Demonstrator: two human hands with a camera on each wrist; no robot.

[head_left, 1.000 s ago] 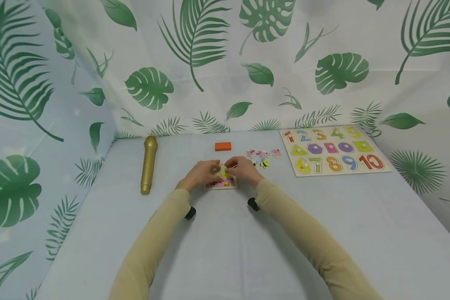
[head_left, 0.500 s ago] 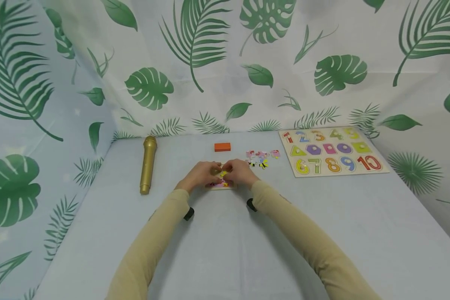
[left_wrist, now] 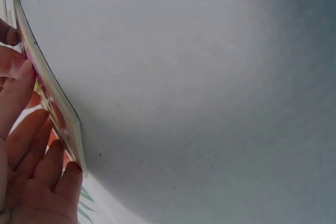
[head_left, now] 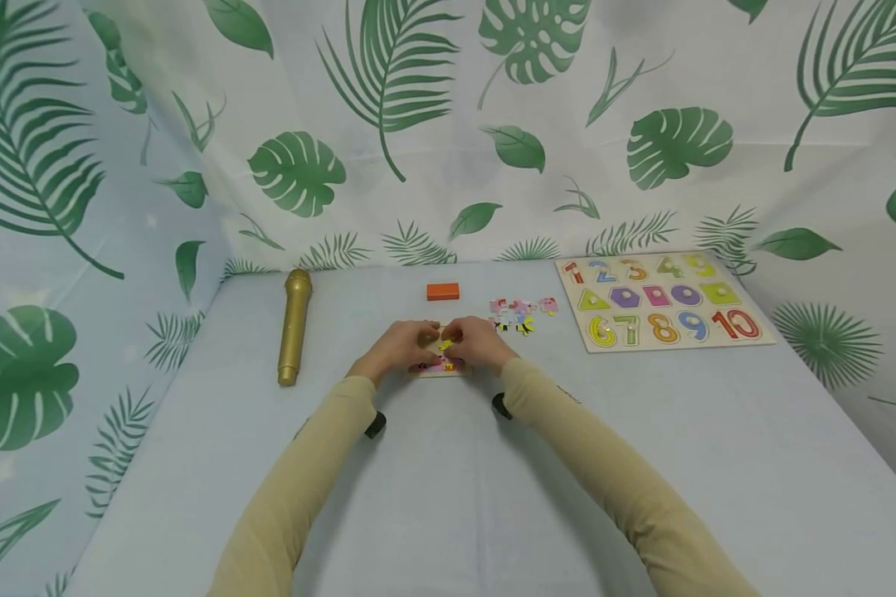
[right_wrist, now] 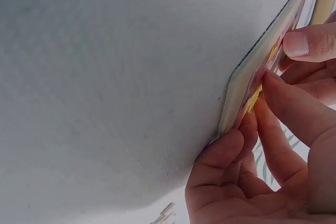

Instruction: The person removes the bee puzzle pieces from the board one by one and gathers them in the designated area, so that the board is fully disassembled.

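A small wooden jigsaw board [head_left: 436, 372] with a pink and yellow picture lies flat mid-table, partly covered by both hands. My left hand [head_left: 397, 347] holds its left side; in the left wrist view, fingertips of that hand [left_wrist: 44, 177] lie along the board's edge [left_wrist: 55, 90] and the thumb touches its face. From the right, my right hand [head_left: 484, 342] pinches a yellow jigsaw piece [right_wrist: 254, 101] at the board's surface, with the other fingers [right_wrist: 223, 150] against the board's edge. The fingers hide most of the picture and the piece's outline.
Several loose jigsaw pieces [head_left: 523, 315] lie right of the hands. Behind the board is an orange block [head_left: 443, 292]. A gold microphone [head_left: 294, 327] lies at the left, and a wooden number-and-shape puzzle [head_left: 664, 303] at the right. Leaf-printed cloth [head_left: 433, 166] hangs at the back.
My right hand has come slightly left and down onto the board, closer to the left hand. Over the last half second both hands stay nearly still.
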